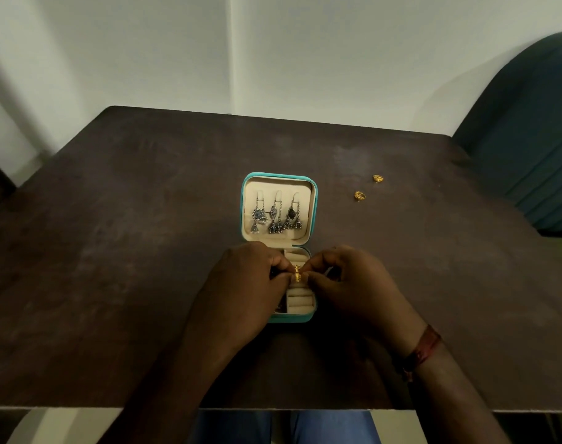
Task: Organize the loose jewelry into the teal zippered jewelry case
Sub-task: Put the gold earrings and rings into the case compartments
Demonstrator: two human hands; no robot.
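Pinches a ring (297, 277) between curled fingers (280, 263) of left hand (241, 283) and right hand (353, 283), over the open case (314, 200) toward the tabletop's (113, 251) near edge; leaves two loose rings (359, 195) (378, 178) toward the far-right corner.

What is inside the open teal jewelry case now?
In the lid of the teal case hang silver earrings. In the base, beige ring rolls show, and the left hand and right hand pinch a gold ring at them. The hands cover the rest of the base.
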